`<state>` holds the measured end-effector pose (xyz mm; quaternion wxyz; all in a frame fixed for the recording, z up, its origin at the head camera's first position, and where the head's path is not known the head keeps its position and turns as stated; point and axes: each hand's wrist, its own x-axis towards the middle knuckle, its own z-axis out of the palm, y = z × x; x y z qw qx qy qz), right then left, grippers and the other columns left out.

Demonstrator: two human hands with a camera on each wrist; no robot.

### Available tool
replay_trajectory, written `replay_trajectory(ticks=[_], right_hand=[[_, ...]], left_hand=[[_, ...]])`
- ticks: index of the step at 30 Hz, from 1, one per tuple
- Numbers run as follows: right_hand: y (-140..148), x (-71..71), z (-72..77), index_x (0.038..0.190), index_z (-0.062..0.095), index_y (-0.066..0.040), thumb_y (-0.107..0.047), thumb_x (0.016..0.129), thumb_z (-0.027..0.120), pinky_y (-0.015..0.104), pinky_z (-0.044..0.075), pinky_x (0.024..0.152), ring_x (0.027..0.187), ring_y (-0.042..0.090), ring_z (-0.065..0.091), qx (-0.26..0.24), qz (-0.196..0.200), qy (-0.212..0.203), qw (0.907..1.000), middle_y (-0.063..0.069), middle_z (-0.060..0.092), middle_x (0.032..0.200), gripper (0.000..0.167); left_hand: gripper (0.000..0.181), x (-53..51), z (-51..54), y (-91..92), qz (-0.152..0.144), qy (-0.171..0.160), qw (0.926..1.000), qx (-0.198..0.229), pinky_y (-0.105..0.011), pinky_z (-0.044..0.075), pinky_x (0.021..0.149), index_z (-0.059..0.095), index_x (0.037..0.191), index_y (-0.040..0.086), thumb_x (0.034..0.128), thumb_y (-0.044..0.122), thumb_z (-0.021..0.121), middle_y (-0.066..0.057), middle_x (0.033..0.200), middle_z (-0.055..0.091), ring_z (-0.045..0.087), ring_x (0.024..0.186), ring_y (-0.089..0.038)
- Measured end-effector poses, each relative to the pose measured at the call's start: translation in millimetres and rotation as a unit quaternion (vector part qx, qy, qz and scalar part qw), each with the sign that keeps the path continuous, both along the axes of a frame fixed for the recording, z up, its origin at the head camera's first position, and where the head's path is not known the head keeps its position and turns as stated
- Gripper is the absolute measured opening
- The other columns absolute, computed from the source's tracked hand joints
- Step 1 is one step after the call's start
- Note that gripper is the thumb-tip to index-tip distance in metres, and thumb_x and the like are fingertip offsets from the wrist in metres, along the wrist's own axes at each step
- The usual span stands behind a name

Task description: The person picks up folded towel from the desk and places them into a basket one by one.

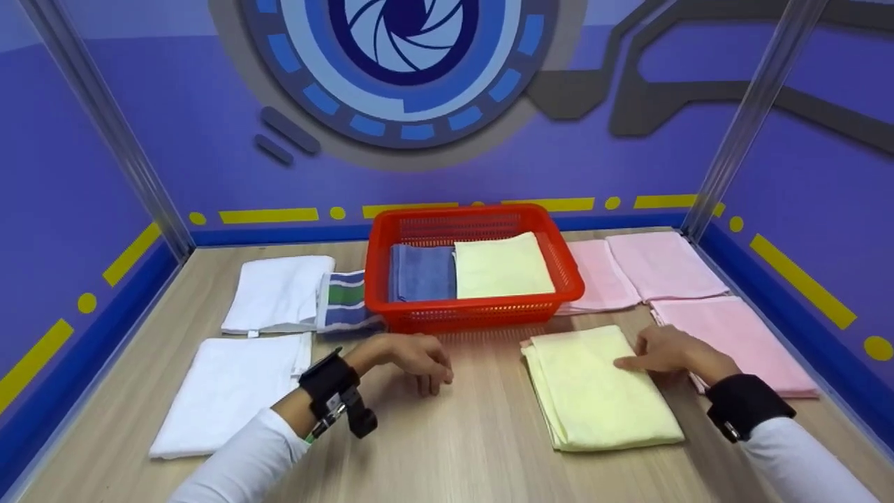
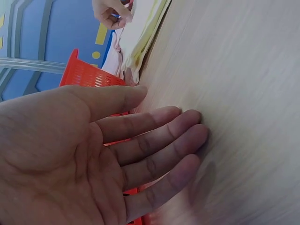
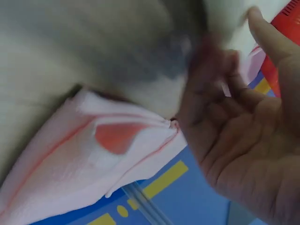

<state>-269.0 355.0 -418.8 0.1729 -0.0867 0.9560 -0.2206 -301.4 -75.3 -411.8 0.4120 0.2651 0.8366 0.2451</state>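
Note:
A folded pale yellow towel point(image 1: 594, 391) lies on the table in front of me, right of centre. My right hand point(image 1: 674, 353) is at its right edge, the thumb over the top of the cloth. In the right wrist view a gap shows between that hand's thumb and its loosely bent, blurred fingers point(image 3: 206, 93). Left of the yellow towel, my left hand point(image 1: 412, 360) hovers low over or rests on the table, holding nothing. The left wrist view shows its fingers point(image 2: 159, 145) relaxed, palm in sight.
A red basket point(image 1: 461, 318) stands at the back, holding a blue towel point(image 1: 422, 272) and a yellow towel point(image 1: 503, 265). White towels point(image 1: 230, 391) and a striped towel point(image 1: 346, 300) lie left; pink towels point(image 1: 733, 342) lie right. Purple walls point(image 1: 174, 140) enclose the table.

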Motion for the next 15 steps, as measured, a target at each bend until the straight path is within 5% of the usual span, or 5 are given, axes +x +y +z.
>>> replay_trajectory(ticks=[3, 7, 13, 15], right_hand=[[-5.1, 4.6, 0.0, 0.074, 0.063, -0.005, -0.048, 0.09, 0.074, 0.025, 0.047, 0.05, 0.052, 0.012, 0.057, 0.042, -0.017, -0.052, 0.9976, -0.001, 0.054, 0.062, 0.047], [-25.0, 6.7, -0.2, 0.075, 0.057, -0.006, -0.048, 0.091, 0.073, 0.024, 0.049, 0.048, 0.049, 0.011, 0.057, 0.029, -0.025, -0.071, 0.9967, 0.002, 0.055, 0.064, 0.047], [-69.3, 8.5, -5.2, 0.076, 0.06, -0.006, -0.038, 0.094, 0.071, 0.024, 0.046, 0.048, 0.049, 0.009, 0.054, -0.068, -0.002, -0.047, 0.9965, -0.002, 0.054, 0.062, 0.038], [-81.9, 8.7, -7.2, 0.088, 0.065, -0.001, -0.034, 0.096, 0.07, 0.025, 0.049, 0.052, 0.055, 0.009, 0.058, -0.119, 0.015, -0.049, 0.9915, -0.002, 0.06, 0.067, 0.034]], left_hand=[[0.025, 4.2, -6.2, 0.9, 0.029, 0.009, 0.9995, 0.003, -0.04, 0.059, 0.089, 0.073, 0.116, 0.006, 0.103, 0.022, 0.06, -0.012, 0.098, 0.075, 0.065, 0.083, -0.018], [0.023, 5.6, -19.7, 11.8, 0.103, 0.049, 0.9932, 0.025, -0.029, 0.052, 0.074, 0.079, 0.109, 0.011, 0.1013, 0.026, 0.063, -0.003, 0.089, 0.074, 0.059, 0.078, -0.016], [0.035, 9.8, -31.7, 40.9, 0.161, 0.136, 0.9737, 0.087, -0.023, 0.027, 0.049, 0.071, 0.068, 0.01, 0.0974, 0.029, 0.067, 0.004, 0.058, 0.052, 0.038, 0.051, -0.009], [0.045, 19.9, -22.4, 50.9, 0.181, 0.161, 0.9663, 0.088, -0.022, 0.023, 0.046, 0.055, 0.054, 0.011, 0.0936, 0.026, 0.071, 0.006, 0.05, 0.039, 0.031, 0.047, -0.008]])
